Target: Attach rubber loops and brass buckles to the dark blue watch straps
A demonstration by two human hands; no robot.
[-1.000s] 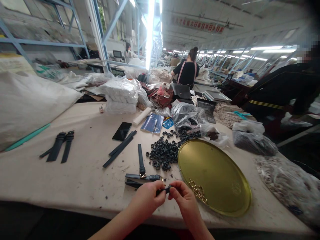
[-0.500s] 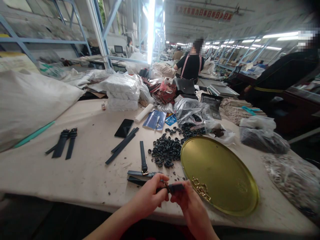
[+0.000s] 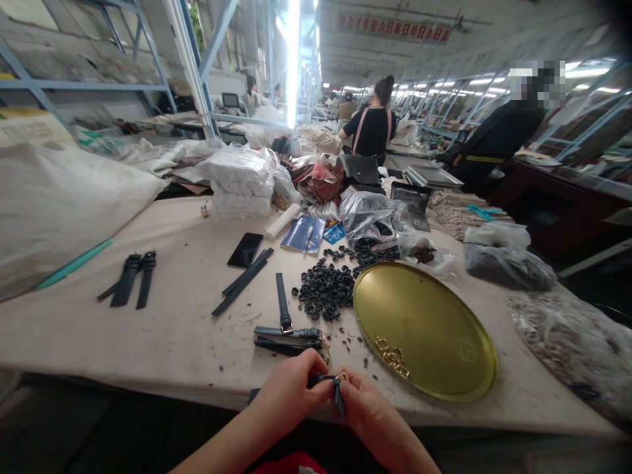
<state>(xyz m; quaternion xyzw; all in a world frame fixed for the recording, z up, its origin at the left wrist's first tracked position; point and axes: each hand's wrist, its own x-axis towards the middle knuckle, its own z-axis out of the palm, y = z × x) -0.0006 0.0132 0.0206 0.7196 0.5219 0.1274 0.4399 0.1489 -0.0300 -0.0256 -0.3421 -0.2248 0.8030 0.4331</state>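
Note:
Near the table's front edge, my left hand [image 3: 299, 382] is closed on a dark watch strap [image 3: 338, 398]. My right hand [image 3: 364, 399] pinches the same strap at its gold buckle [image 3: 342, 375], right against the left fingers. Part of the strap is hidden by the hands. Just beyond them lie several dark straps with buckles [image 3: 289, 343], and one more buckled strap [image 3: 282, 303] points away from me. A heap of small black strap loops [image 3: 323, 289] sits behind. To the right, a gold oval tray [image 3: 434, 329] holds a cluster of gold buckles [image 3: 392, 359].
Two thin dark strips [image 3: 243, 282] lie beside a phone [image 3: 245, 249]. More straps [image 3: 127, 280] are at the left. A blue booklet [image 3: 303, 234], plastic bags [image 3: 368, 217] and wrapped bundles [image 3: 241, 184] line the back. Two people [image 3: 372, 128] stand beyond the table.
My hands have drawn slightly closer to me, and the strap's end now hangs down instead of pointing right. The view shifted a little, and the person at right appears further left.

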